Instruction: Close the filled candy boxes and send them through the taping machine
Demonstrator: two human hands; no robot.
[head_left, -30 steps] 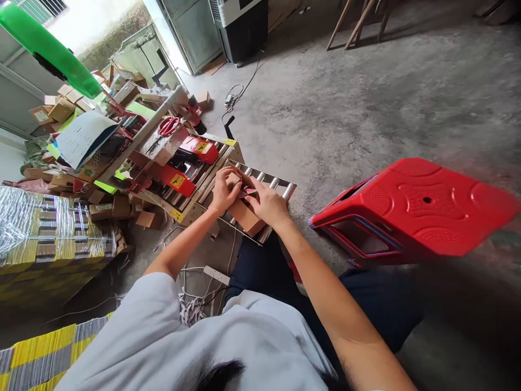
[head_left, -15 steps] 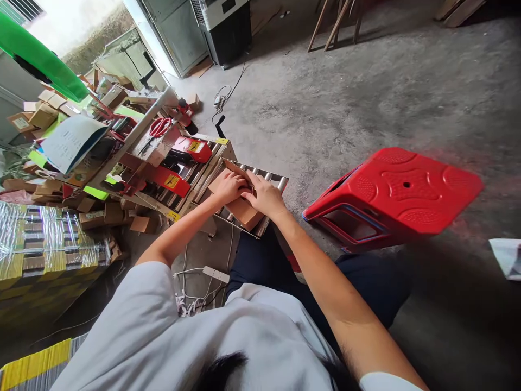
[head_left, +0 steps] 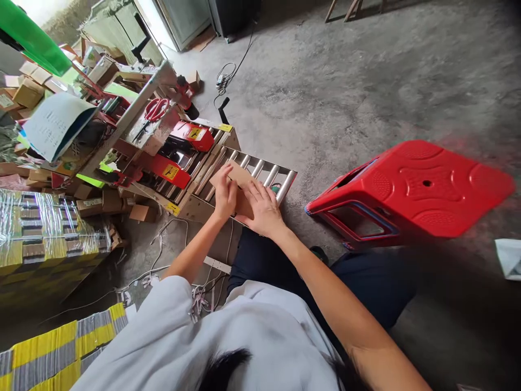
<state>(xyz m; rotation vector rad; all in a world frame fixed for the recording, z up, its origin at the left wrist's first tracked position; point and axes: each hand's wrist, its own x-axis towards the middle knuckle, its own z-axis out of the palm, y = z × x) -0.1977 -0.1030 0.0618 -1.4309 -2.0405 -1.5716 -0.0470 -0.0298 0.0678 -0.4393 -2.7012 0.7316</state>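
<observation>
A small brown cardboard box (head_left: 241, 175) rests on the metal roller conveyor (head_left: 287, 186) in front of me, its top flaps folded down. My right hand (head_left: 262, 210) lies across the box with fingers stretched and spread over the cardboard. At the box's left edge, my left hand (head_left: 225, 196) stands with its fingers extended upward, touching or very close to the cardboard. Both palms partly cover the box, so its near side is hidden. Just beyond the hands is a carton taping machine with red guards (head_left: 176, 172) bearing yellow warning labels.
Red scissors (head_left: 157, 109) and a paper booklet (head_left: 57, 126) lie on the machine. A red plastic stool (head_left: 427, 187) stands at the right. Loose cartons (head_left: 30, 92) are heaped at the left, above a wrapped stack (head_left: 44, 231). Cables and a power strip (head_left: 217, 265) lie on the floor.
My fingers, earlier bent together at the box's opening, are now stretched out. The right hand has flattened over the closed top and the left has moved to its left edge. The view has shifted slightly.
</observation>
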